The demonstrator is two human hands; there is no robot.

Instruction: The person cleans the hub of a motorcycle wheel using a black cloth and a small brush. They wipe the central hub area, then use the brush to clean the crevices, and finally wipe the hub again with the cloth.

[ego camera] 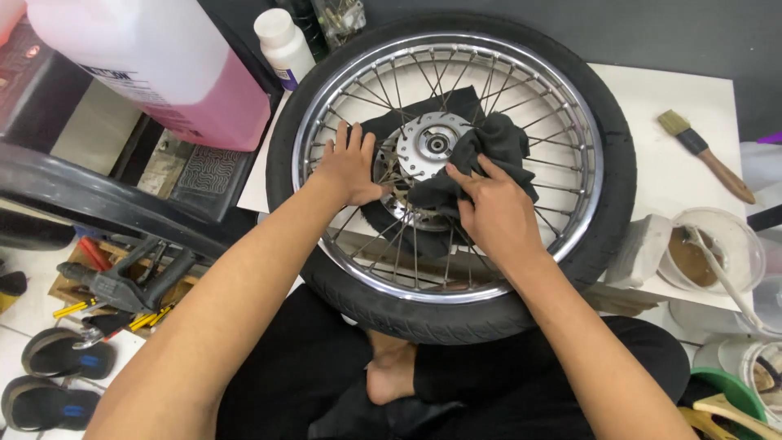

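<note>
Hands [350,167] on wheel [452,175], rag [489,151] — hub half-hidden

A low white desk [692,106] fills the middle and the 2 o'clock part of the view, its bare top evenly and brightly lit, with no hard shadows. Behind it, from 12 to 2 o'clock, runs a dark grey wall [668,33]. At 8 o'clock the floor [24,310] is laid with pale tiles; a pair of dark sandals [57,375] lies there, near a clutter of hand tools [114,301] on a wooden tray. A broad black curved bar [98,204] crosses from 9 o'clock towards the centre. At 10 o'clock a black patterned mat [204,167] rests against the desk's edge.
</note>
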